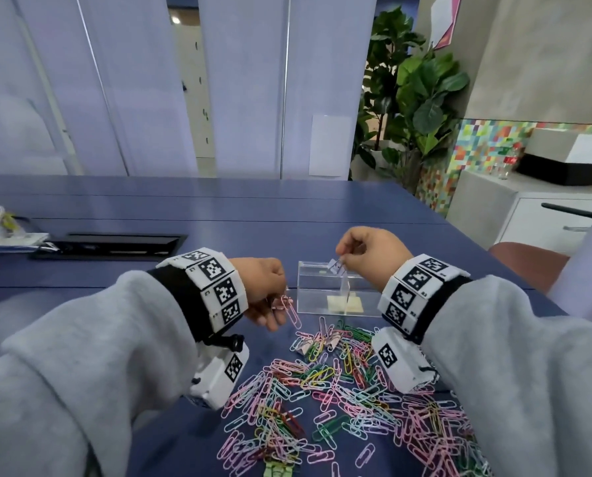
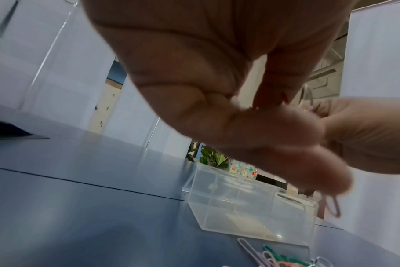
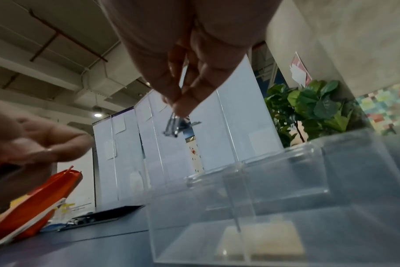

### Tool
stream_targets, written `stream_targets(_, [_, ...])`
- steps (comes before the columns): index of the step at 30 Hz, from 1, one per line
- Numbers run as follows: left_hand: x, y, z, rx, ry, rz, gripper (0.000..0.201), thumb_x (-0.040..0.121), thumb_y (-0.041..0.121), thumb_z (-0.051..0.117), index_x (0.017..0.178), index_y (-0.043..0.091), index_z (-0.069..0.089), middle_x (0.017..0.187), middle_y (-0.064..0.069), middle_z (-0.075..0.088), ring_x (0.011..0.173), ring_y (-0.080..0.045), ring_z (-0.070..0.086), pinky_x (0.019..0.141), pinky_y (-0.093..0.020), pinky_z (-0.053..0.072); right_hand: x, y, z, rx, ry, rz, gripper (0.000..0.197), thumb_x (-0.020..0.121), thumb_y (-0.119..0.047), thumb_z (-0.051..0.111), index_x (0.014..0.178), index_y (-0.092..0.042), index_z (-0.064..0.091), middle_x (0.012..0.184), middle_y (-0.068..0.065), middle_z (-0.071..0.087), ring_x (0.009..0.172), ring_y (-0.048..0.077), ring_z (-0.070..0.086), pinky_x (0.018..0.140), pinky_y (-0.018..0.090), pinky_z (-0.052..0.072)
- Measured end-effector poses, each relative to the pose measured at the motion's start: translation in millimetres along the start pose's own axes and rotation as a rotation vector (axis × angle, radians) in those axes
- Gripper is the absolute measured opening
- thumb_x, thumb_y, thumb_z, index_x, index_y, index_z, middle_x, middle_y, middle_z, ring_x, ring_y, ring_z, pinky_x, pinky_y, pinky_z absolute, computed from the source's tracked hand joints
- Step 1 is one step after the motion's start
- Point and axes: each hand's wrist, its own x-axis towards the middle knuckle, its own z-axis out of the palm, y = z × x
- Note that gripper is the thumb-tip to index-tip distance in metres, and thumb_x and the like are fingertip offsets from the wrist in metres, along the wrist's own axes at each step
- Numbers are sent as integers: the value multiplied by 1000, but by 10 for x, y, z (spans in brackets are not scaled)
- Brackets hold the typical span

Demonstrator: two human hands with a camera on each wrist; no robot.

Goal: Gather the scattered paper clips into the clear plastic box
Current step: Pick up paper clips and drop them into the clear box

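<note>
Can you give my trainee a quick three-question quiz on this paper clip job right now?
1. True or false: the right hand pinches clips above the clear plastic box.
2. The left hand holds: A) pink clips B) nothing C) a pen.
3. Where does the pile of paper clips lie relative to the box?

Key: 1 true; 2 A; 3 on the blue table, on the person's side of the box.
</note>
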Motion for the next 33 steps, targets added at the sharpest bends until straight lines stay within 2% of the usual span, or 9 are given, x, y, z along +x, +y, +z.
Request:
stream_targets(3, [-29,-39,3,-41,47,3,25,94,-2,30,74,11,35,45,-5,60,30,-11,54,31,-14,40,31,-11,13,-114,44,-14,14,83,-8,57,84,-19,65,69,-11,56,63,7,51,58,16,38])
stream_targets(8, [-79,-47,-19,-67,79,56,26,95,-1,39,71,10,40,59,-9,60,31,-7,54,34,-16,43,-75,26,163,-322,-253,0,20,86,-18,56,102,-21,68,105,-2,67,98,16,62,85,23,46])
stream_targets(10, [-37,-60,-40,-97,143,73,24,92,-1,44,73,12,39,57,-7,62,31,-8,55,36,-17,45,-138,42,177,-398,-326,-11,22,88,-24,55,107,-24,66,117,-5,65,108,16,60,90,25,44])
stream_targets(13, [67,-33,-62,-156,259,104,27,88,0,56,70,14,41,56,-6,62,34,-9,57,40,-19,49,-171,83,160,-451,-352,-45,26,90,-19,51,112,-23,64,124,-4,61,114,17,57,94,27,43])
stream_targets(18, [193,129,14,-233,290,194,30,85,2,63,66,15,43,63,-9,60,42,-12,58,59,-30,54,-209,143,189,-348,-340,-80,25,88,-14,54,109,-22,64,118,-5,64,107,13,58,87,18,39])
stream_targets(22, [244,181,85,-301,245,200,29,86,0,61,67,14,44,64,-10,59,42,-12,58,49,-22,54,-201,102,196,9,-212,-41,26,80,-22,68,104,-27,59,104,-2,67,92,11,62,90,27,49])
stream_targets(25, [262,173,99,-350,223,187,27,86,-4,56,69,13,43,67,-13,59,50,-19,59,46,-22,53,-212,-14,182,301,-212,-6,31,77,-16,73,98,-25,51,85,-3,62,71,11,60,72,27,53])
stream_targets(27, [270,166,97,-363,221,178,27,85,-5,55,69,13,43,69,-15,59,58,-24,60,52,-25,54,-228,-78,187,370,-209,-5,26,78,-7,70,87,-22,52,74,-5,59,59,10,56,61,24,52])
stream_targets(33, [240,138,58,-272,272,222,27,83,-1,59,66,15,46,66,-12,60,62,-26,59,79,-46,55,-224,-115,191,322,-145,-57,26,77,-5,71,72,-26,56,62,-6,54,54,10,47,58,25,43])
